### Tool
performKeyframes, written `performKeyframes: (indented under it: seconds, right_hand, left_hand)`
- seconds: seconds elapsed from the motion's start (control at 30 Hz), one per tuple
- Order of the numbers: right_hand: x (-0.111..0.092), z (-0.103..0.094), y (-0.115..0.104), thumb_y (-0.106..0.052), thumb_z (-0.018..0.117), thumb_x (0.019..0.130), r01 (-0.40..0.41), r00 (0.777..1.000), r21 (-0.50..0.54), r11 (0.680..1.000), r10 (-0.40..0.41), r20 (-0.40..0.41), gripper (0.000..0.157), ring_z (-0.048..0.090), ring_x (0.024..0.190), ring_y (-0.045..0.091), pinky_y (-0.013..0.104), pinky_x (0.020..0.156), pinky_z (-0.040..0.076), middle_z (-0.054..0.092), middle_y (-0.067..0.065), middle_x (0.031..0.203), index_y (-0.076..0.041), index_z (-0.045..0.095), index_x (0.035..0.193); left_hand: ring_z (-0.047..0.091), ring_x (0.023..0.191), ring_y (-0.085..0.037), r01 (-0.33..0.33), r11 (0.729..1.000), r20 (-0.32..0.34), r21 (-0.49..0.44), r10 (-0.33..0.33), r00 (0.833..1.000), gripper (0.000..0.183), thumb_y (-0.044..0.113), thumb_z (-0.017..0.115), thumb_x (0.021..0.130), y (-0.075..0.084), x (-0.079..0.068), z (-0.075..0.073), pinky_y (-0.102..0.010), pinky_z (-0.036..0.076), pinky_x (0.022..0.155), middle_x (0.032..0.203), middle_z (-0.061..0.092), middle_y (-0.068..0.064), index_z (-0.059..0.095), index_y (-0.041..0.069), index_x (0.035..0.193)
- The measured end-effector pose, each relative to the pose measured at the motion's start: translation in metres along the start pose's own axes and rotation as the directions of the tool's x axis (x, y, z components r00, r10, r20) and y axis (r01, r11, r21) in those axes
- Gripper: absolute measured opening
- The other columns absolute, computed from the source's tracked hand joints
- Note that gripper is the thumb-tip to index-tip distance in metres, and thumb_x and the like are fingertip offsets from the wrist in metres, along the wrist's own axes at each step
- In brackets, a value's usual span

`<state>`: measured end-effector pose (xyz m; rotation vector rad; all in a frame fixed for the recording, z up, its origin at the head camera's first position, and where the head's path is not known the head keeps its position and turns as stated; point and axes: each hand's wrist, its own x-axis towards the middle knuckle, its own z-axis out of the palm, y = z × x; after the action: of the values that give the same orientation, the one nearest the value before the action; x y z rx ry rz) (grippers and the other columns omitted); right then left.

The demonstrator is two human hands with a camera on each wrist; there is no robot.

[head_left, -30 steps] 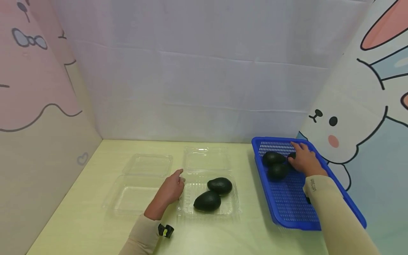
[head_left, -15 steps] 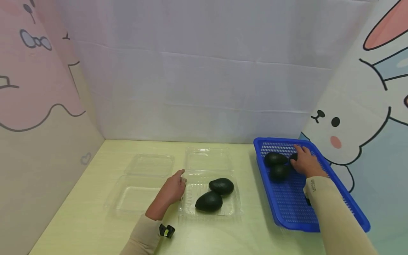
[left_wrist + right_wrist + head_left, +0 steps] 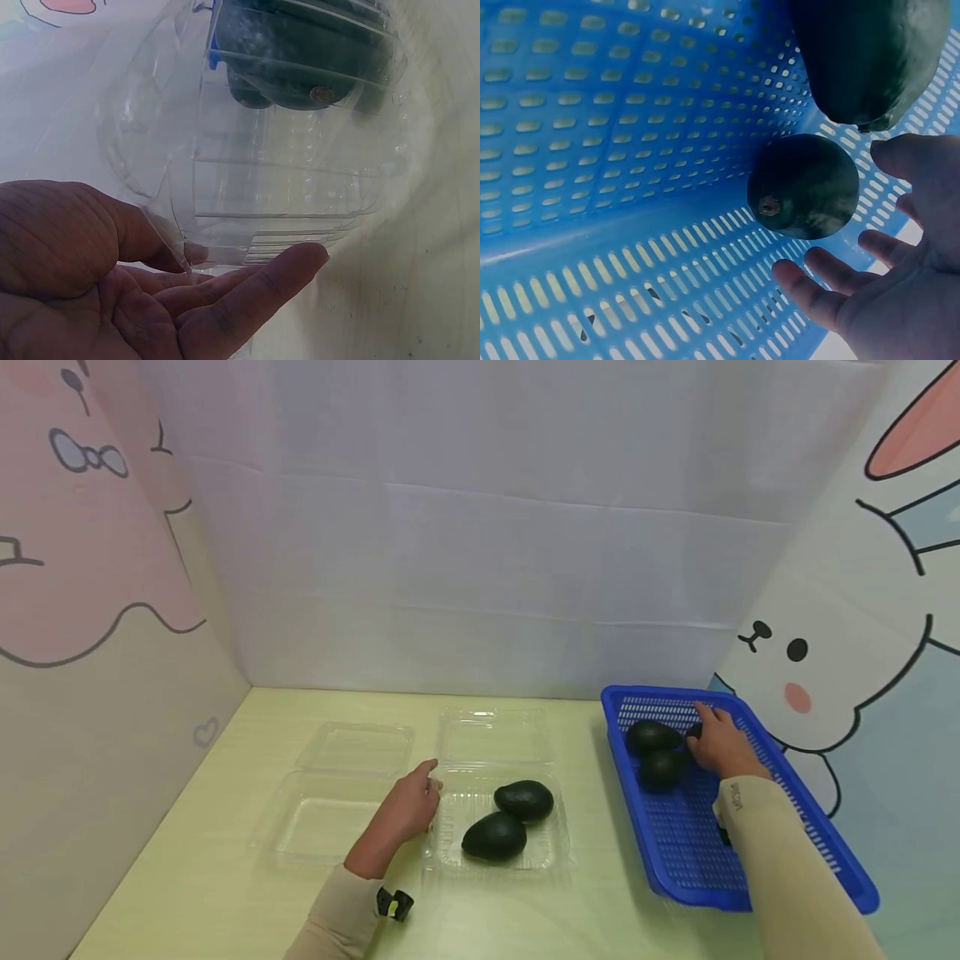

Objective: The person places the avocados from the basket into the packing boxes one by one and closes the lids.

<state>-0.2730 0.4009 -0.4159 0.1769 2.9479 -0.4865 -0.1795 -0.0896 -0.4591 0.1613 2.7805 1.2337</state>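
Two dark green avocados (image 3: pixel 494 837) lie in the base of a clear plastic clamshell container (image 3: pixel 534 855), whose lid is folded back. At its left side my left hand (image 3: pixel 408 804) pinches the rim; the left wrist view shows the thumb inside the wall and the fingers outside. My right hand (image 3: pixel 722 745) is down in the blue basket (image 3: pixel 647 852), its fingers spread around one avocado (image 3: pixel 802 187). A gap shows between the fingers and that avocado in the right wrist view. Two more avocados (image 3: pixel 654 738) rest to the hand's left.
A second clear clamshell container (image 3: pixel 322 827), its lid laid back, is on the pale table (image 3: pixel 225 777) to the left of the first. White fabric (image 3: pixel 480 568) hangs behind the table, with printed cartoon panels at both sides.
The head view has shifted slightly, so the scene sits a little further right. Both hands stay nearly where they were, the right one still over the avocado in the basket.
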Motion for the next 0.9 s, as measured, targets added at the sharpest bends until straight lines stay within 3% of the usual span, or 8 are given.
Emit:
performKeyframes:
  seconds: [0.17,0.43,0.9]
  right_hand:
    - [-0.0019,0.0,-0.0003,-0.011,0.05,0.104,-0.013,1.0,0.011,1.0,0.013,0.026,0.07,0.022,0.135,0.07,0.077,0.107,0.025,0.01,0.044,0.155,0.005,0.012,0.161]
    - [-0.0055,0.0035,-0.0018,-0.008,0.054,0.103,-0.002,1.0,-0.014,1.0,0.002,0.03,0.064,0.024,0.133,0.069,0.077,0.106,0.027,0.019,0.044,0.153,0.01,0.024,0.156]
    - [-0.0063,0.008,0.0061,-0.007,0.068,0.096,0.081,0.997,-0.072,0.994,-0.082,-0.006,0.062,0.04,0.125,0.067,0.073,0.101,0.038,0.03,0.046,0.141,0.013,0.038,0.147]
  left_hand:
    - [0.06,0.071,-0.018,-0.001,1.0,-0.004,0.007,0.001,1.0,0.046,0.003,0.045,0.105,0.0012,-0.0003,-0.0004,-0.032,0.048,0.058,0.126,0.067,-0.025,0.042,-0.011,0.149]
    - [0.059,0.068,-0.016,-0.003,1.0,-0.005,0.014,0.004,1.0,0.047,0.003,0.046,0.105,0.0025,-0.0025,-0.0016,-0.032,0.047,0.058,0.126,0.067,-0.025,0.041,-0.012,0.149]
    - [0.06,0.075,-0.019,-0.006,0.999,-0.016,0.035,0.006,1.0,0.046,0.004,0.046,0.105,0.0033,-0.0032,-0.0026,-0.034,0.048,0.062,0.124,0.068,-0.024,0.043,-0.011,0.148]
